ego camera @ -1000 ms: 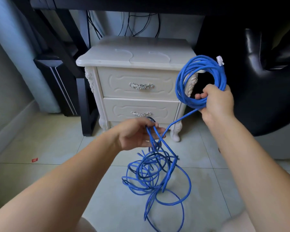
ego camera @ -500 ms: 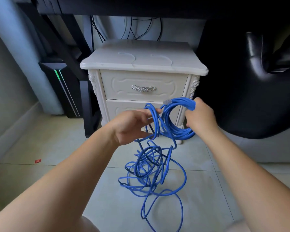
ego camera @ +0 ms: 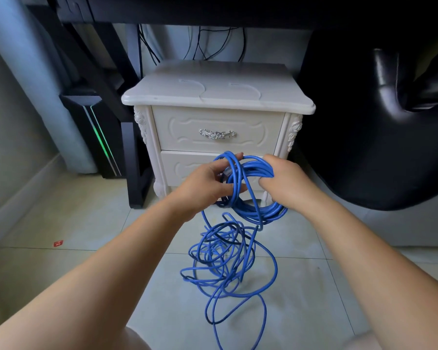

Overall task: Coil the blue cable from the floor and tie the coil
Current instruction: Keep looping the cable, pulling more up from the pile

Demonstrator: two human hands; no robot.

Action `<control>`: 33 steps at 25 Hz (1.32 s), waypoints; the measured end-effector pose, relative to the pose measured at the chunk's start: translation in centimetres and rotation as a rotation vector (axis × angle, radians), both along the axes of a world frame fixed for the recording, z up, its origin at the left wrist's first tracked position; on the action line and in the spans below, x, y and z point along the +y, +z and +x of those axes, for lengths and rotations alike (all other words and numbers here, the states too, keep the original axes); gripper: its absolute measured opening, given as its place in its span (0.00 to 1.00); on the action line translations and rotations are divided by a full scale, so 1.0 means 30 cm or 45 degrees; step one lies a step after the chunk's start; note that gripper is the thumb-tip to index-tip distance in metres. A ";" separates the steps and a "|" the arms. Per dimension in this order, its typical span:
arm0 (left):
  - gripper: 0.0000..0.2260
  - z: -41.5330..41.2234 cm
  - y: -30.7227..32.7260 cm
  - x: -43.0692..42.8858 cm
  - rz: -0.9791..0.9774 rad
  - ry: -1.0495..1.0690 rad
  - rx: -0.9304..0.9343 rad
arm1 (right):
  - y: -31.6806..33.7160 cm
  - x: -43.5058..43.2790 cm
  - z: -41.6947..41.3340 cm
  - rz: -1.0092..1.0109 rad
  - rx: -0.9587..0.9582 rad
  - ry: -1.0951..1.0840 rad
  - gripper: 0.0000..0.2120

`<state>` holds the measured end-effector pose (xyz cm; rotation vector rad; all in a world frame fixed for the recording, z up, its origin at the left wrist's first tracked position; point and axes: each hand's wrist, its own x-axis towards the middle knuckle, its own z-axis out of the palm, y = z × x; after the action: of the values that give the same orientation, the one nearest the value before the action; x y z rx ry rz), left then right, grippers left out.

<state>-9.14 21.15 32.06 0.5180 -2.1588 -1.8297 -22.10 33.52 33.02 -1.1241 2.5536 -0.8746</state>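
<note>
Since a second ago the right hand (ego camera: 286, 184) has brought the coil (ego camera: 263, 210) down from beside the cabinet top to the front of the lower drawer, and the left hand (ego camera: 205, 184) has risen to meet it with a fresh loop. The left hand's fingers curl round that loop at the coil's left side. The right hand grips the bunched turns on its right.

Below, the rest of the blue cable (ego camera: 219, 257) lies tangled on the floor (ego camera: 111, 223), one strand running up to the hands. It looks light, smooth and springy. The turns would likely spread unless held where they bunch, and the tangle may snag when drawn up.

Around it, from the left, are a red scrap (ego camera: 58, 243), a computer tower (ego camera: 94, 137), the white cabinet (ego camera: 213, 97) close behind the hands, and a black padded seat (ego camera: 364, 147).
</note>
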 end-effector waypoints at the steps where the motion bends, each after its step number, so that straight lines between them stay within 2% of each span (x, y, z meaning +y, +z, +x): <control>1: 0.26 -0.001 -0.001 0.004 -0.063 -0.005 -0.031 | 0.003 0.004 -0.001 0.011 -0.007 0.050 0.08; 4: 0.26 -0.004 0.001 0.019 -0.161 0.032 -0.062 | 0.009 0.019 -0.006 0.026 -0.052 0.148 0.12; 6: 0.20 -0.010 -0.004 0.012 -0.239 0.096 -0.086 | 0.007 0.026 -0.005 0.022 -0.068 0.188 0.10; 8: 0.13 -0.019 -0.011 0.002 -0.435 0.109 -0.159 | -0.009 0.026 0.005 0.056 -0.045 0.224 0.08; 11: 0.10 -0.026 -0.016 0.023 -0.814 0.062 -0.277 | -0.042 0.016 0.015 0.101 -0.006 0.255 0.06; 16: 0.10 -0.019 -0.003 0.037 -1.027 0.080 -0.394 | -0.043 0.008 0.035 0.081 0.030 0.298 0.08; 18: 0.09 -0.023 -0.007 0.041 -1.233 0.118 -0.511 | -0.046 -0.001 0.048 0.098 0.062 0.311 0.08; 20: 0.05 -0.032 -0.011 0.058 -1.461 0.177 -0.567 | -0.028 -0.002 0.050 0.077 0.031 0.271 0.12; 21: 0.03 -0.038 -0.011 0.066 -1.517 0.209 -0.591 | -0.012 0.001 0.051 0.025 -0.071 0.242 0.16; 22: 0.04 -0.045 -0.012 0.070 -1.541 0.241 -0.618 | 0.006 0.005 0.058 -0.046 -0.221 0.204 0.19; 24: 0.06 -0.057 -0.015 0.070 -1.538 0.281 -0.650 | 0.024 0.009 0.082 -0.161 -0.458 0.125 0.18; 28: 0.08 -0.061 -0.021 0.068 -1.552 0.291 -0.674 | -0.004 -0.007 0.127 -0.033 -0.294 0.080 0.17; 33: 0.05 -0.059 -0.022 0.054 -1.555 0.307 -0.611 | -0.011 -0.022 0.120 -0.143 -0.302 0.040 0.10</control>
<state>-10.90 22.76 31.39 0.8492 -2.7952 -0.0577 -18.50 32.86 32.69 -1.0191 2.3146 -1.0855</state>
